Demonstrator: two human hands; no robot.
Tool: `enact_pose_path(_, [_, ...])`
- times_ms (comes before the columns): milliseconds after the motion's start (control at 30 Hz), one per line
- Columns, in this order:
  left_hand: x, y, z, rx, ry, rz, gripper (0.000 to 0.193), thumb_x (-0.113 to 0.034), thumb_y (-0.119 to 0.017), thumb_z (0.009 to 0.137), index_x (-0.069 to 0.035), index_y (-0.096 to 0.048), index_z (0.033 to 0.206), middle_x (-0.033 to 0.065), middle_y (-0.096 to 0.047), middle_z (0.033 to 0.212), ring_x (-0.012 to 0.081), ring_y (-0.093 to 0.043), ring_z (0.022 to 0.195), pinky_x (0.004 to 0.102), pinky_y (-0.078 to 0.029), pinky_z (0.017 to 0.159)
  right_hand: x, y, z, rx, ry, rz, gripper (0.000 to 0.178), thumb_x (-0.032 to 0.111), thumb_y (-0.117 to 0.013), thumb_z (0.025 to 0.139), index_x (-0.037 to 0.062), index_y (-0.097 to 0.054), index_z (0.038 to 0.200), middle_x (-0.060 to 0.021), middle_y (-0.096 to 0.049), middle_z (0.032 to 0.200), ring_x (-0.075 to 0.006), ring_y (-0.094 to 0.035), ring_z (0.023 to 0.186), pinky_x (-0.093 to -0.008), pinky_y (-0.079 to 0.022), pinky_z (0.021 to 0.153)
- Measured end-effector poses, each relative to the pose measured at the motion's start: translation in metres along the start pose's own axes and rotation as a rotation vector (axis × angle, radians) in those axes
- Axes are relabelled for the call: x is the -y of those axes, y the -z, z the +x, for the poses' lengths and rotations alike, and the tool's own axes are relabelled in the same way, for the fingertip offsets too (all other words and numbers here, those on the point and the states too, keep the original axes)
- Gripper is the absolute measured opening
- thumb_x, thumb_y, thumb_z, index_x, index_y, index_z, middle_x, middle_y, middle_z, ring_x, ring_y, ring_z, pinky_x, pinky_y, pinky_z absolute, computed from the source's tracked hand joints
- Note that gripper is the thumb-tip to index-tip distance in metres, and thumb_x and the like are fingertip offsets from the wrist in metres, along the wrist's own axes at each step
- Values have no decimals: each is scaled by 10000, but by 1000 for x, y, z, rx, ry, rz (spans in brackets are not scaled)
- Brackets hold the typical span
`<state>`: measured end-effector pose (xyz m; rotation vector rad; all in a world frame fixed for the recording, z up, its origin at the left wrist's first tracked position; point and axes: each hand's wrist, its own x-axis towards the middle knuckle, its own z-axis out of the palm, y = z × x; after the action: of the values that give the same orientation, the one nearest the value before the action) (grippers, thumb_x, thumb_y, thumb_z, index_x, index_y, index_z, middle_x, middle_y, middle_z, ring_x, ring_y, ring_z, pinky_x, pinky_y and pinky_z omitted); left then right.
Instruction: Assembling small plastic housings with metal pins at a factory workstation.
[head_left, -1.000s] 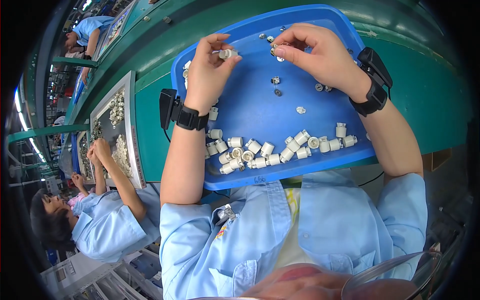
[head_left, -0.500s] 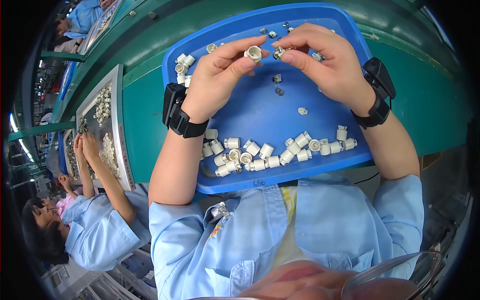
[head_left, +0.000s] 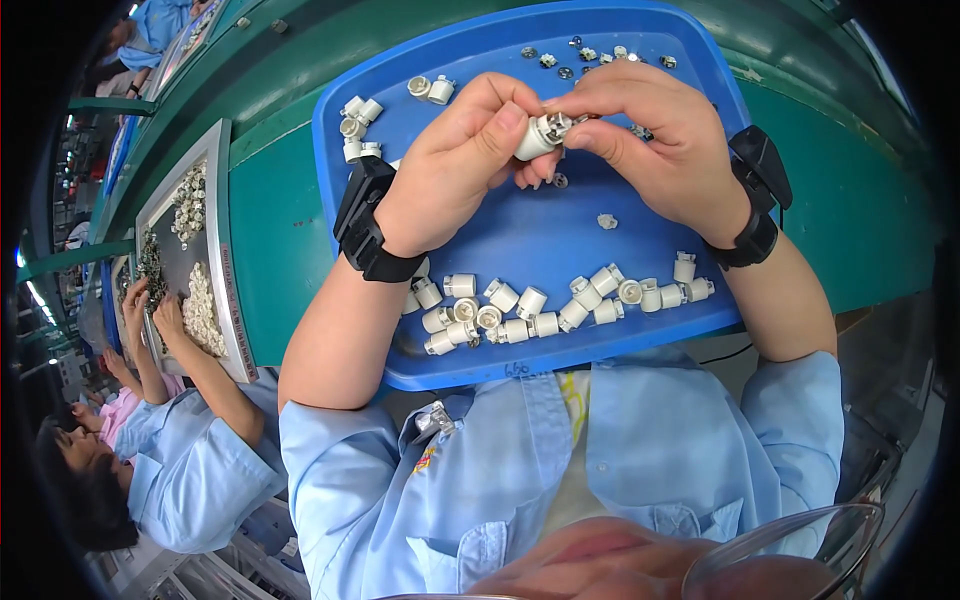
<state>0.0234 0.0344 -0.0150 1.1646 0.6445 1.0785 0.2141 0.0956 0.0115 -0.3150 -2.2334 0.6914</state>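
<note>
Closely, the thumb and fingers of the left hand [head_left: 445, 175] are wrapped about a white cylinder [head_left: 532, 143], the thumb over its upper left side and other fingertips showing beneath it. It lies tilted, its metal-fitted end [head_left: 556, 125] pointing up and to the right, out past the grip and toward the right hand [head_left: 665, 145]. There the right thumb and forefinger are drawn narrow, pinching a small metal part [head_left: 582, 119] right beside that end; most of it is hidden, and whether it touches the cylinder cannot be told. Just below the left fingertips a small dark disc [head_left: 560, 181] lies in the blue tray [head_left: 540, 235], over which both hands are held. Nearer the body, a small white piece [head_left: 607, 221] sits alone. Beyond the right hand, small metal-and-white parts [head_left: 588, 54] are scattered toward the far rim. More white cylinders [head_left: 530, 301] lie in a loose row along the near side, some upright, some on their sides, and others [head_left: 361, 126] gather at the left wall. Around the tray runs a green bench [head_left: 840, 205]; farther left, a co-worker's hands [head_left: 170, 318] are over a framed tray [head_left: 232, 318].
</note>
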Motion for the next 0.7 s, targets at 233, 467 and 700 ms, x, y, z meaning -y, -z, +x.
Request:
enact_pose_path(233, [-1,-3,1,-37,65,-179,264,-314,-394,939,-62,-421,1012,69,-529,843,104,-467,688,218,-394,613,0,-2,-1,-22,27,-42,211,70,-668,734,16,-641,936,-92,-615,833,-200,-586,745,-268,-460,649])
enact_pose_path(467, [-1,-11,-1,-116,47,-191,254,-294,-427,930,-50,-439,1002,53,-547,827,88,-498,712,209,-412,630,4,-2,-2,-58,107,-171,213,62,-666,730,12,-638,934,-100,-612,828,-209,-587,731,-260,-462,629])
enact_pose_path(700, [-3,-4,0,-6,-17,1,330,-342,-445,911,-60,-433,1082,56,-547,859,101,-508,754,221,-413,663,6,2,1,-41,92,-160,224,44,-661,728,5,-626,946,-94,-608,835,-205,-584,735,-259,-461,635])
